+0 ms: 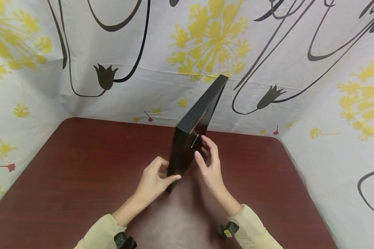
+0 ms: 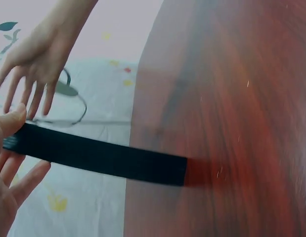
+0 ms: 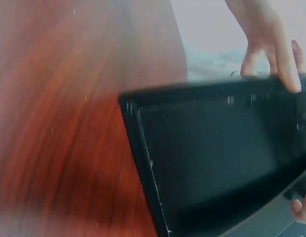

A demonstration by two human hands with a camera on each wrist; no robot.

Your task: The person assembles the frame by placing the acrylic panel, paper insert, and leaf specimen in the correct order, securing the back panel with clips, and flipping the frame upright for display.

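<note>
A flat black rectangular frame with a raised rim (image 1: 187,135) stands tilted on edge above the table. My left hand (image 1: 152,178) grips its near end, the thumb lying along one side. In the left wrist view, a narrow side of the black frame (image 2: 108,155) extends from the left hand's fingers. My right hand (image 1: 212,167) is at the frame's recessed side, with thumb and forefinger apart, beside a small light-edged rectangular detail whose kind is unclear. Spread, mostly straight fingers of the right hand (image 2: 39,61) appear from the left wrist. From the right wrist, the recessed panel (image 3: 217,153) shows.
The dark red wooden table (image 1: 112,148) lies beneath both hands. White cloth with yellow and grey flower prints (image 1: 137,48) hangs behind the table and along both sides. A small black device (image 1: 124,240) sits at the left cuff, another (image 1: 229,230) at the right.
</note>
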